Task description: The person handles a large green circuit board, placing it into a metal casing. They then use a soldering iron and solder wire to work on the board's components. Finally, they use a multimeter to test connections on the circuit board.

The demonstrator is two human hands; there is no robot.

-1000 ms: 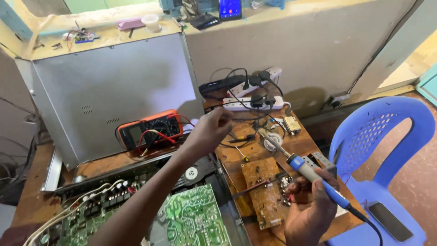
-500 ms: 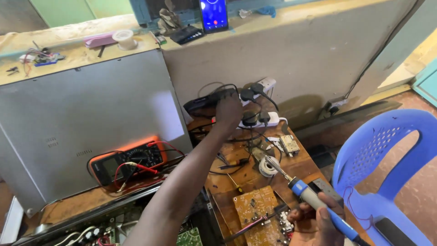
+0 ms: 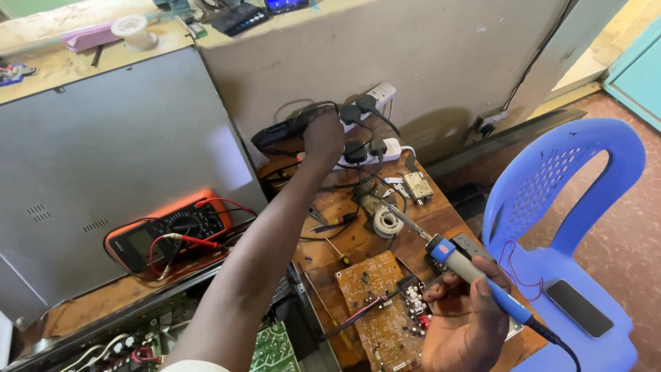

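— Hands first: how are they seen around the brown wooden workbench [image 3: 441, 220]?

— The left hand [image 3: 323, 138] is stretched to the far edge of that workbench, and its fingers are curled down onto a black plug [image 3: 354, 151] seated in the white power strip [image 3: 382, 148]. How firmly the plug is gripped cannot be told, since the fingertips are hidden.

— And the other one?

— The right hand [image 3: 468, 317] is closed around the blue-handled soldering iron [image 3: 475, 275] at the near right corner of the workbench, its metal tip angled toward the middle of the top, close to a white coil of solder wire [image 3: 387, 222].

— What else is laid on the workbench?

— A tan printed circuit board [image 3: 375, 303] is lain just left of the right hand. An orange-cased multimeter with red leads [image 3: 169, 231] is propped well to the left of the workbench, against a grey metal panel [image 3: 110, 151]. A blue plastic chair [image 3: 551, 200] is placed just beside its right edge, with a dark phone [image 3: 580, 308] on the seat.
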